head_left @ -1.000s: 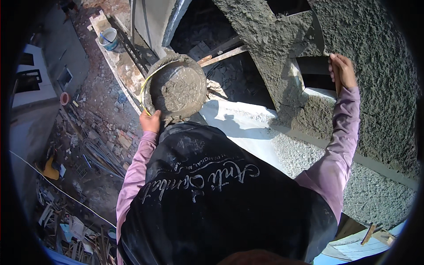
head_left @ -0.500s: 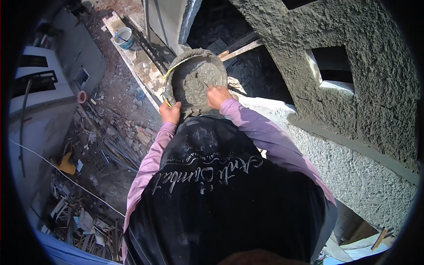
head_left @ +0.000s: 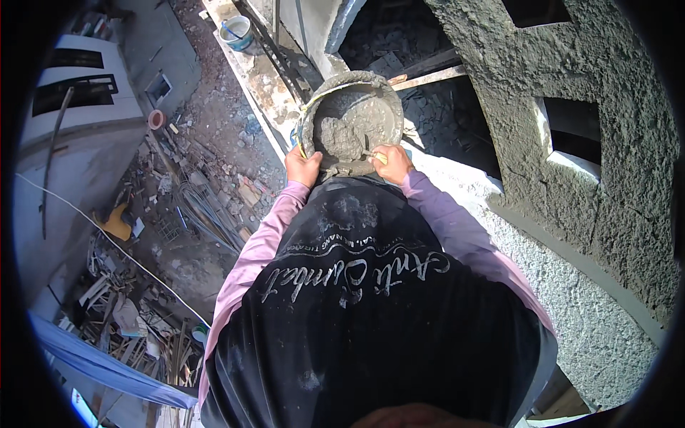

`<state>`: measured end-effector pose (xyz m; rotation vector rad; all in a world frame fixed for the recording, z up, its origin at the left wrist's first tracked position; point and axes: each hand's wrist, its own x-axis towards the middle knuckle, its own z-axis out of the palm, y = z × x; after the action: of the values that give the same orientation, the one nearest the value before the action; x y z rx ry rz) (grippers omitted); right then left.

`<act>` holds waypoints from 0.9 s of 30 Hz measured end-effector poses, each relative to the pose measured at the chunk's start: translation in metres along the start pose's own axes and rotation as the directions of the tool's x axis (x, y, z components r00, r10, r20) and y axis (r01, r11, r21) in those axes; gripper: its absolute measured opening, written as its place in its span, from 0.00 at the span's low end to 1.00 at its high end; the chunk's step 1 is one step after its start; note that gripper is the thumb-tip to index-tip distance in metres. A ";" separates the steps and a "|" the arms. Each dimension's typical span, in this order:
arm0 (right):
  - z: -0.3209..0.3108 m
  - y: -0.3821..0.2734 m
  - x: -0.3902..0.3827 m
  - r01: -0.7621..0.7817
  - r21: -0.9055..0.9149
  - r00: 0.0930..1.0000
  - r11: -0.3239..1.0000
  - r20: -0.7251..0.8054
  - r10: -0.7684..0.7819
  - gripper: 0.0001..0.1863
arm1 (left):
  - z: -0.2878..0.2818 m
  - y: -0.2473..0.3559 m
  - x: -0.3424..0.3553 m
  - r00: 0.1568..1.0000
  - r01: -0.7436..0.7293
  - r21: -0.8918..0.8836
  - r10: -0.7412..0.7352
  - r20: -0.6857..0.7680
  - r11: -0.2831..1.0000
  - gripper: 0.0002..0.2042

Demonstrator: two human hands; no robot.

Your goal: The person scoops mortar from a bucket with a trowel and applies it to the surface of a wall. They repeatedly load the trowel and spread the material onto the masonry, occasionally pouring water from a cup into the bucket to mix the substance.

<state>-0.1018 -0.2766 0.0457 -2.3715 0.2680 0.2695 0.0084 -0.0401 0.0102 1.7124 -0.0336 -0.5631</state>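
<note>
A round bucket [head_left: 392,91], its rim crusted with grey mortar, stands in front of my body. My left hand [head_left: 303,168] is closed on the near left part of the rim, beside a yellow edge. Over the near right side, my right hand [head_left: 392,164] grips the yellowish handle of a trowel [head_left: 379,157]. The trowel's blade is mostly hidden under a lump of wet mortar [head_left: 341,139] inside the bucket. More mortar coats the inner wall.
A plank walkway [head_left: 265,80] carries a white-and-blue pail [head_left: 236,33] at the far left. Rubble [head_left: 246,167] lies far below. On the right stand a rough-plastered wall [head_left: 614,143] with openings and a pale ledge [head_left: 457,171]. Dark gaps lie beyond the bucket.
The whole scene has shifted to the right in the picture as the view turned. Mortar is now heaped over the trowel on the near side, and more of the trowel's handle shows.
</note>
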 end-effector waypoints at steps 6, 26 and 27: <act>-0.058 0.002 -0.014 -0.143 -0.017 0.990 0.990 0.015 0.144 0.15 | 0.012 -0.002 0.006 0.998 0.042 -0.077 -0.045 -0.032 0.996 0.09; -0.468 -0.115 -0.069 -0.359 0.399 0.933 0.844 0.130 0.336 0.13 | 0.004 -0.012 0.008 0.999 -0.016 -0.037 0.014 -0.040 0.999 0.08; -0.481 -0.099 -0.073 -0.368 0.361 0.903 0.857 -0.082 0.422 0.14 | 0.004 -0.011 0.008 0.999 -0.002 -0.082 -0.002 -0.040 0.997 0.08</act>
<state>-0.0885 -0.5280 0.4739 -1.9783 0.8213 0.2050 0.0109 -0.0441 -0.0029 1.6430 0.0181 -0.5231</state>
